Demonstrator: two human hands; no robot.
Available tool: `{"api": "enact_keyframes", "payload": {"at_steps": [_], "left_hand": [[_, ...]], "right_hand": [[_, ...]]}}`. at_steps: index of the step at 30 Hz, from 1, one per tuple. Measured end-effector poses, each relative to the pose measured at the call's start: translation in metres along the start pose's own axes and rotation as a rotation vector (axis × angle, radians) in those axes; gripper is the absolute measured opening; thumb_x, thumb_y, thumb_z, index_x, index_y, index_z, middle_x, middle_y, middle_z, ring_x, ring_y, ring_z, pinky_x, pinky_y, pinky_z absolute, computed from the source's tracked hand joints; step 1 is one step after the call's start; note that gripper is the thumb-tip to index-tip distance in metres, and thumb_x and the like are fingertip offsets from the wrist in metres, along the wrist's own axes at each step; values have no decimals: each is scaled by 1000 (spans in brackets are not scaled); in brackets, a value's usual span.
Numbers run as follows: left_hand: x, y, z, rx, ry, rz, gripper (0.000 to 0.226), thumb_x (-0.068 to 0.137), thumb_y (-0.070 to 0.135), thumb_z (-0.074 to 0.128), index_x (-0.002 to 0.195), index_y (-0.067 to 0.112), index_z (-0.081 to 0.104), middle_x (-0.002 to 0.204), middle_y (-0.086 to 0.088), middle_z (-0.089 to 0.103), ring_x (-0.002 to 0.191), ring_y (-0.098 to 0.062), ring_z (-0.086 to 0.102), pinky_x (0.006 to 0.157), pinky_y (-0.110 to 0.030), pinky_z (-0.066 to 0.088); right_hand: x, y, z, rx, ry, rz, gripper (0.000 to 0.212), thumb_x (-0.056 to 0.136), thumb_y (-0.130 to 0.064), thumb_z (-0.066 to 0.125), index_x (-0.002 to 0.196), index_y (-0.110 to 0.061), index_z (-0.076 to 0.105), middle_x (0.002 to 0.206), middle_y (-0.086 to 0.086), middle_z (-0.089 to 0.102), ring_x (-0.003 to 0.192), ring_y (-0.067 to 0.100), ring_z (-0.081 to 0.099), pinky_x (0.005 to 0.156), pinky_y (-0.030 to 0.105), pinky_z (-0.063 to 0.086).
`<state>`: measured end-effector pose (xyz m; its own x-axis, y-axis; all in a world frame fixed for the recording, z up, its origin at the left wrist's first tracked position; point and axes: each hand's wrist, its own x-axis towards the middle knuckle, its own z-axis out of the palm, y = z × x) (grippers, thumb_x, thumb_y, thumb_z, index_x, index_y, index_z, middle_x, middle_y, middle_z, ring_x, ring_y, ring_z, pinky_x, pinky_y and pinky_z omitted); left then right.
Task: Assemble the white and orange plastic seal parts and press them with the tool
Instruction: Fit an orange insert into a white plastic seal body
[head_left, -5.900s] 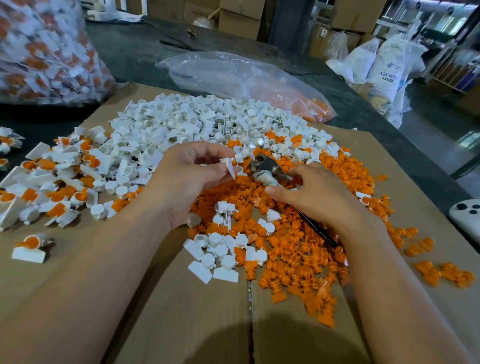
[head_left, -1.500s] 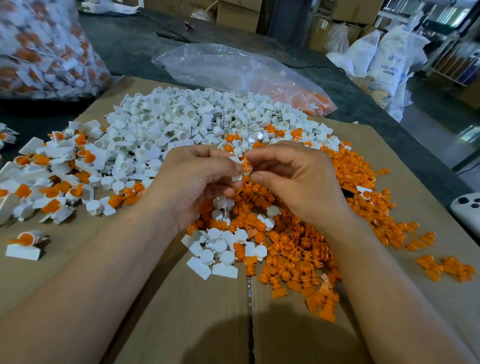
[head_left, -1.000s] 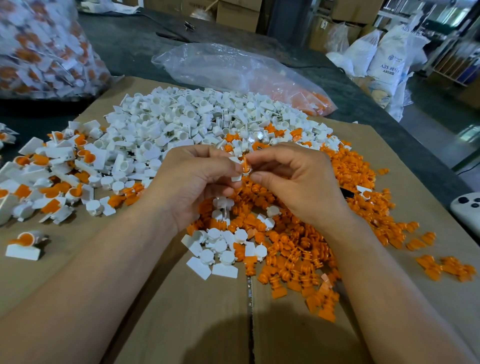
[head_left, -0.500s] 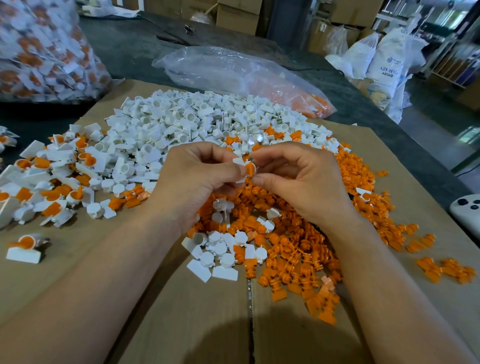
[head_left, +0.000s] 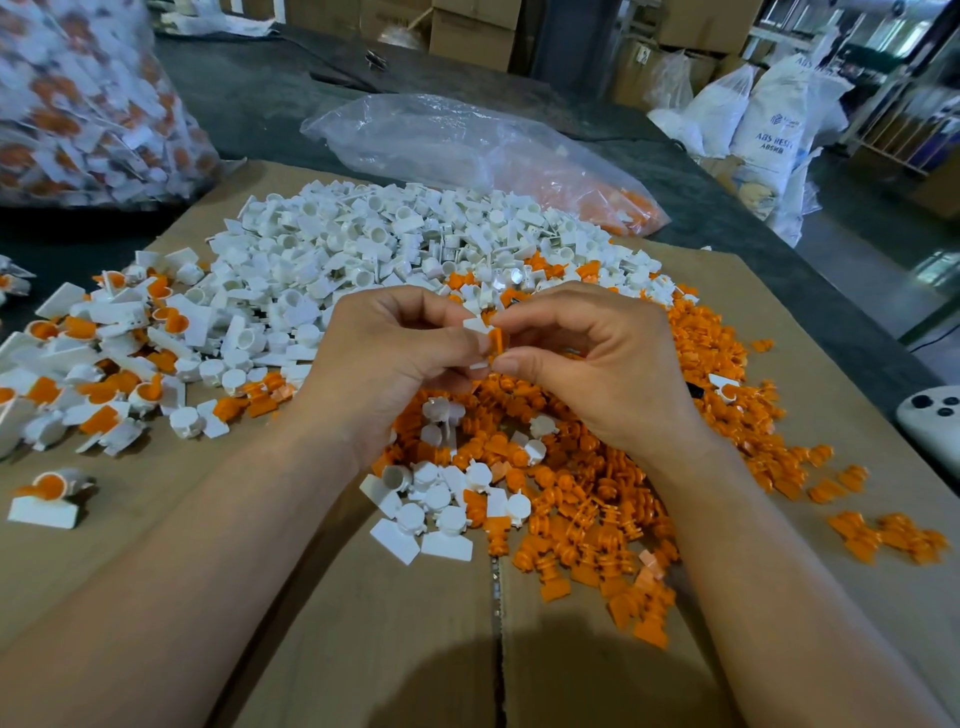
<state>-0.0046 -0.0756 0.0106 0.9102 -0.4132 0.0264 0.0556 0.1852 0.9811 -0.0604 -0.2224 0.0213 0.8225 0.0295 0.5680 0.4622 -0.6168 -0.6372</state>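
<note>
My left hand (head_left: 384, 358) pinches a white seal part (head_left: 475, 326) above the piles. My right hand (head_left: 597, 364) pinches an orange seal part (head_left: 496, 340) and holds it against the white one, fingertips of both hands meeting. Beyond the hands lies a heap of white parts (head_left: 395, 244). Under and to the right of them spreads a heap of orange parts (head_left: 597, 499). Assembled white-and-orange seals (head_left: 104, 353) are piled at the left. The pressing tool is mostly hidden; only a dark bit (head_left: 691, 387) shows beside my right hand.
Everything sits on flattened cardboard (head_left: 395, 649) over a dark table. A clear bag with orange parts (head_left: 483, 150) lies at the back, a full bag of seals (head_left: 88, 98) at far left. A white controller-like object (head_left: 935, 426) rests at the right edge. Boxes and sacks stand behind.
Earlier my right hand held the metal tool; it has since put it down and picked up an orange part. Over the last second both hands stay together, fitting orange into white.
</note>
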Motion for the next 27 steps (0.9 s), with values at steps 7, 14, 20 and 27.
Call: {"api": "enact_keyframes", "payload": {"at_steps": [7, 14, 20, 27], "left_hand": [[1, -1, 0, 0, 5, -9, 14, 68, -7, 70, 66, 3, 62, 53, -6, 64, 48, -14, 62, 46, -18, 47], [1, -2, 0, 1, 11, -2, 14, 68, -8, 70, 66, 4, 62, 52, -6, 64, 47, -14, 61, 45, -18, 47], [1, -1, 0, 10, 23, 5, 15, 69, -8, 70, 66, 4, 62, 52, -4, 64, 47, -13, 61, 44, -17, 47], [1, 0, 1, 39, 34, 10, 17, 69, -8, 71, 63, 6, 63, 51, -4, 63, 46, -13, 61, 45, -17, 47]], "right_hand": [[1, 1, 0, -17, -6, -21, 33, 72, -9, 71, 98, -25, 60, 82, -12, 60, 78, 11, 62, 70, 18, 51], [1, 1, -1, -5, -18, -4, 33, 72, -10, 70, 97, -28, 60, 84, -12, 61, 79, 12, 63, 72, 21, 53], [0, 1, -1, 30, -29, 85, 40, 68, -11, 76, 98, -31, 58, 88, -15, 62, 81, 4, 63, 74, 17, 53], [0, 3, -2, 22, -28, 142, 40, 66, -9, 78, 94, -32, 59, 87, -16, 62, 80, 3, 62, 74, 16, 52]]}}
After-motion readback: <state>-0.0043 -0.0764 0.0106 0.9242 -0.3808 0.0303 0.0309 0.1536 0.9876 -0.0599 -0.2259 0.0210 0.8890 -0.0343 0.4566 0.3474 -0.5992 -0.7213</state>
